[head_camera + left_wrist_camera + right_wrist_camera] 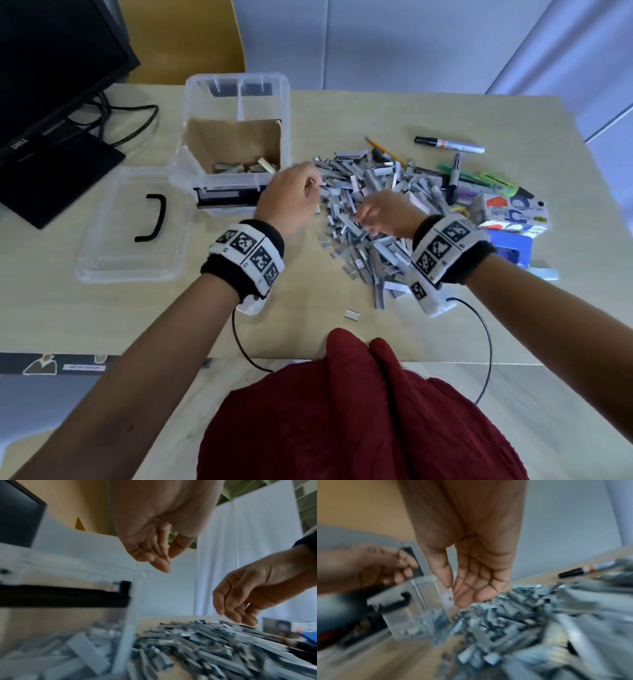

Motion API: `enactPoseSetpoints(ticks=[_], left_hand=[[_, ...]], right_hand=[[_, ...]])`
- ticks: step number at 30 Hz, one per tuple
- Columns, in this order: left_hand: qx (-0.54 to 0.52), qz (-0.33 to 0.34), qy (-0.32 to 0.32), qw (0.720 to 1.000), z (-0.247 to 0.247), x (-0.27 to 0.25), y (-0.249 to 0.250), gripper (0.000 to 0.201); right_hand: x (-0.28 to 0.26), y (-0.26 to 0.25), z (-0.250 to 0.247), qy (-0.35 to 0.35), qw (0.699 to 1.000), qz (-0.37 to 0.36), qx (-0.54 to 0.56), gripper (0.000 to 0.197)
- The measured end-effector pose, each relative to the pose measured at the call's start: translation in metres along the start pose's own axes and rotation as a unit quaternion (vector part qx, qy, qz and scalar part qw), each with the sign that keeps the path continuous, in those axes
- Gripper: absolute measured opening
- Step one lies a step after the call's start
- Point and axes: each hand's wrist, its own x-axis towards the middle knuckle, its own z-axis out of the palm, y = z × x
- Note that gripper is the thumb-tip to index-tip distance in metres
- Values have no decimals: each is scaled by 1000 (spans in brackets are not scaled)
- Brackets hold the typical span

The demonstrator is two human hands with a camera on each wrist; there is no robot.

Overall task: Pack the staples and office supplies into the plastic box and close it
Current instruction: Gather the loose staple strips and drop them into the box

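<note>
Over the table (pixel 445 113), both the left hand (pixel 291 195) and right hand (pixel 383 216) hang relaxed, empty, above the staples (pixel 370 192).

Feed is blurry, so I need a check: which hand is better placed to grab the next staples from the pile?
Right. The right hand hovers with relaxed fingers directly over the grey metal staple pile; the left hand sits at its edge, beside the clear plastic box.

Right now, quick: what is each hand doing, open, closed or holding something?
Left hand: open, fingers relaxed, holding nothing, beside the clear plastic box.
Right hand: open, fingertips just above the grey heap of staple strips, nothing gripped.
</note>
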Motion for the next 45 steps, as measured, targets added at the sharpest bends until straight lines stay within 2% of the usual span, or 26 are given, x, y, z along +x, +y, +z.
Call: enactPoseSetpoints(ticks=[2, 4, 6, 9, 11, 15, 17, 19, 22, 24, 25, 26, 27, 29, 31, 32, 33, 34, 35, 36, 38, 39, 40, 41, 43, 45], left_hand=[[29, 18, -154, 988, 21, -4, 8, 16], [94, 28, -285, 953, 42, -8, 9, 18], [141, 28, -346, 927, 60, -14, 8, 18], [179, 43, -376, 908, 80, -24, 4, 19], [189, 63, -375, 905, 88, -26, -1, 16], [194, 102, -335, 916, 92, -24, -10, 12], [193, 113, -300, 927, 94, -24, -14, 11], [199, 112, -283, 932, 97, -25, -19, 11], [132, 83, -258, 953, 98, -27, -22, 14], [2, 3, -223, 975, 93, -26, -20, 22], [-70, -51, -213, 973, 89, -25, -19, 24], [-152, -105, -209, 960, 86, -24, -19, 22], [-242, -156, -208, 935, 84, -23, -17, 19], [-407, -239, -196, 860, 78, -22, -13, 15], [-507, -282, -182, 794, 74, -20, -8, 19], [-529, -292, -178, 776, 72, -19, -5, 22], [-535, -300, -174, 771, 72, -18, -3, 25], [-524, -304, -172, 777, 72, -17, 1, 27], [-496, -301, -170, 796, 74, -15, 2, 30], [-445, -280, -178, 831, 76, -14, 4, 32], [-242, -172, -212, 931, 84, -12, 4, 31], [-127, -95, -234, 959, 89, -11, 4, 23], [-34, -31, -261, 964, 91, -10, 4, 13], [42, 15, -287, 957, 93, -10, 4, 11], [158, 71, -324, 930, 97, -11, 3, 25], [210, 104, -315, 920, 98, -13, 5, 30]], right_hand=[[-9, 19, 5, -29, 994, 0, -106, 13], [-16, 33, 9, -46, 986, -18, -159, 11], [-20, 42, 11, -46, 982, -31, -182, 10], [-23, 48, 17, -35, 978, -36, -202, 8], [-23, 48, 22, -17, 972, -31, -234, 18], [-21, 42, 29, 3, 940, -49, -338, 29], [-19, 39, 33, 16, 938, -46, -343, 24], [-13, 38, 37, 26, 943, -28, -330, 30], [-4, 41, 36, 14, 983, 16, -184, 28], [-1, 47, 29, 8, 999, 43, -32, 22], [-1, 50, 25, 8, 997, 57, 59, 17], [-3, 52, 19, 4, 985, 73, 157, 13], [-5, 54, 13, -8, 963, 85, 257, 9], [-8, 59, 5, -39, 894, 88, 438, 14], [-11, 61, 1, -57, 835, 95, 539, 14], [-12, 61, 0, -59, 816, 102, 566, 13], [-12, 62, -1, -55, 807, 109, 578, 13], [-11, 63, -1, -48, 809, 115, 574, 14], [-10, 64, 1, -32, 832, 118, 541, 18], [-9, 65, 2, -4, 876, 110, 469, 22], [-8, 66, 8, 63, 967, 68, 238, 24], [-8, 68, 13, 85, 988, 42, 119, 21], [-8, 70, 17, 86, 996, 23, 26, 15], [-7, 73, 22, 75, 996, 10, -39, 12], [-7, 78, 29, 58, 992, -2, -111, 18], [-6, 78, 31, 67, 987, -8, -144, 22]])
